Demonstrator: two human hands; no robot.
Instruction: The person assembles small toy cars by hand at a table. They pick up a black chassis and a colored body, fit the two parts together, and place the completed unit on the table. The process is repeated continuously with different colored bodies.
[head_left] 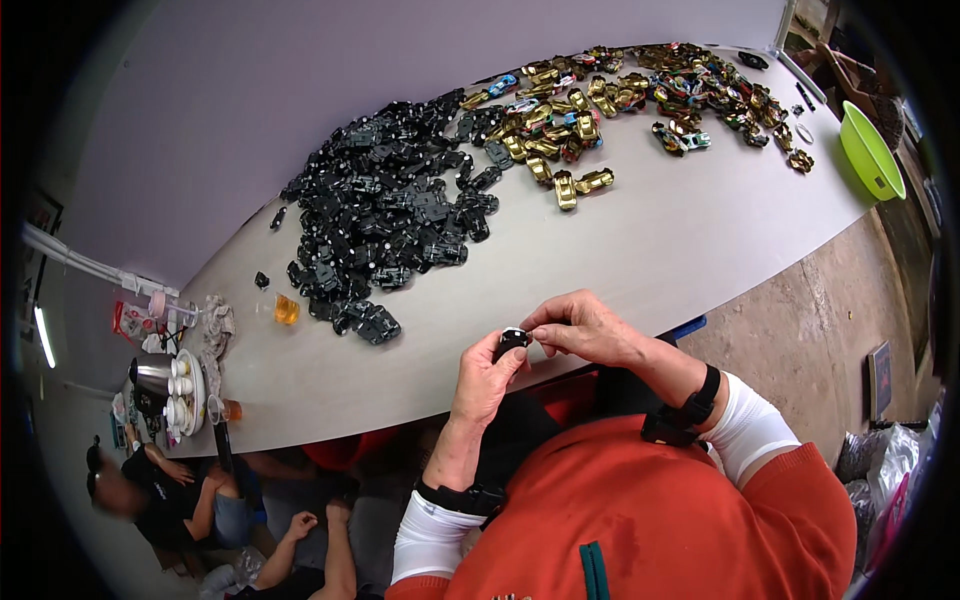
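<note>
My left hand (480,382) grips a small black toy car part (512,343) with a whitish top edge, thumb pressed on its side, just over the table's near edge. From the right, my right hand (590,328) meets it with thumb and forefinger pinched at its end. Whatever those fingertips may hold is too small to make out. Beyond my hands lies a large heap of black toy car bases (375,200). To its right spreads a pile of gold and coloured toy cars (545,130), with a gold toy car (565,190) at its front.
The long grey table (640,240) curves around me. A glass of amber drink (286,309), a cloth (217,325) and a tray of white cups (196,390) are at left. A green basin (868,150) sits at the far right end. Other people (180,490) sit at lower left.
</note>
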